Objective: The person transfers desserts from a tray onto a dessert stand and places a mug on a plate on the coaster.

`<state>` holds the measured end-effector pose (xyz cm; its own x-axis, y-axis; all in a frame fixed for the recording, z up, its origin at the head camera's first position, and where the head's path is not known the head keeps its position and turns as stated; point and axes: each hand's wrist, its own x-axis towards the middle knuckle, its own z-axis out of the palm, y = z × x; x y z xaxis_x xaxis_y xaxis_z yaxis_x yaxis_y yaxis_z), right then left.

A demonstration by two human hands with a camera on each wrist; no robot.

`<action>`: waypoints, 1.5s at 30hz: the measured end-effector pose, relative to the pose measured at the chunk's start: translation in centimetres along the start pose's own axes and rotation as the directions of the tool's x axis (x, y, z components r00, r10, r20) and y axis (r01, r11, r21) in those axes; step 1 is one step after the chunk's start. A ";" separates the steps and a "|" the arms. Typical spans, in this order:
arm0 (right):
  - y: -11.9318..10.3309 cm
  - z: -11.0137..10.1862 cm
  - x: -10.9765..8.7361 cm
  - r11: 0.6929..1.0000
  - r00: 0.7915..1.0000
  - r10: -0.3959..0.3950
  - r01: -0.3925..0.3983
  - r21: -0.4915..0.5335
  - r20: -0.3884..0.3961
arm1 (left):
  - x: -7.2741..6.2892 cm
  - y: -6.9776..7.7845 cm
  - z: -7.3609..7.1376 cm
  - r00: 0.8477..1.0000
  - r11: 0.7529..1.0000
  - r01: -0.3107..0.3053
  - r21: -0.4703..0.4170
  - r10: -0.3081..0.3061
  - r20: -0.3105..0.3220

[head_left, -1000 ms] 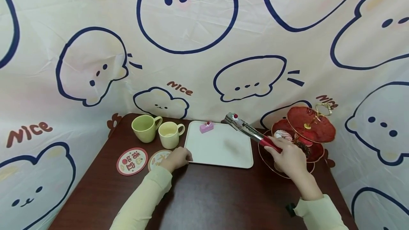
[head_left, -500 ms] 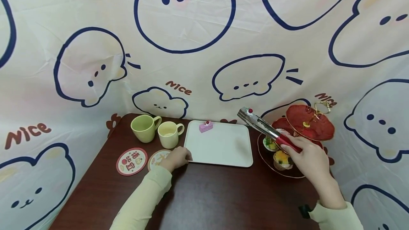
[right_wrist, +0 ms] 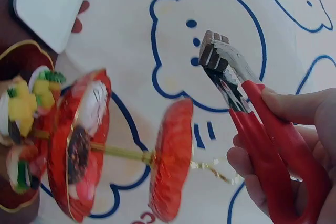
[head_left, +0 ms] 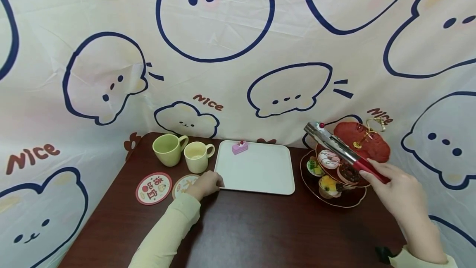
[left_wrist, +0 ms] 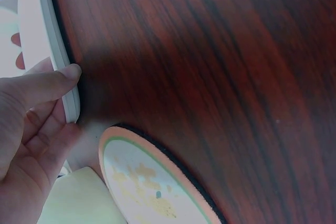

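- My right hand (head_left: 405, 191) is wrapped round the red grips of the metal tongs (head_left: 343, 149), which slant up and leftward.
- My left hand (head_left: 205, 184) pinches the near left corner of the white tray (head_left: 256, 173), thumb over the rim.
- Just beside that hand lies an orange-rimmed coaster (head_left: 184, 183), with a red-rimmed coaster (head_left: 153, 188) to its left.
- At the tongs' tips, a brown-and-white layered cake slice (right_wrist: 209, 50) is clamped in the air, apart from the tiered red stand (head_left: 366, 146) bearing donuts and small cakes.
- A pale yellow mug (head_left: 196, 158) and a green mug (head_left: 168, 151) stand behind the coasters.
- A pink cake (head_left: 240, 148) sits at the tray's far edge.
- Beyond hangs the bear-printed cloth (head_left: 230, 82).
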<state>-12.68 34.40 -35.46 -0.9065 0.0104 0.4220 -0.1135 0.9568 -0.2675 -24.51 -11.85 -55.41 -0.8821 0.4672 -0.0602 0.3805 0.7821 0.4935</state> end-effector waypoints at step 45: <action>4.7 -3.3 0.0 0.957 0.949 0.264 -0.235 -0.169 0.174 | -0.3 0.3 -0.4 1.000 1.000 0.008 -0.003 -0.008 0.003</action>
<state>-11.86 39.88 -33.93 -0.9608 0.2117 0.1790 0.1731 0.9625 -0.2090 -24.25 -11.90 -54.90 -0.8845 0.4617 -0.0666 0.3722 0.7846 0.4959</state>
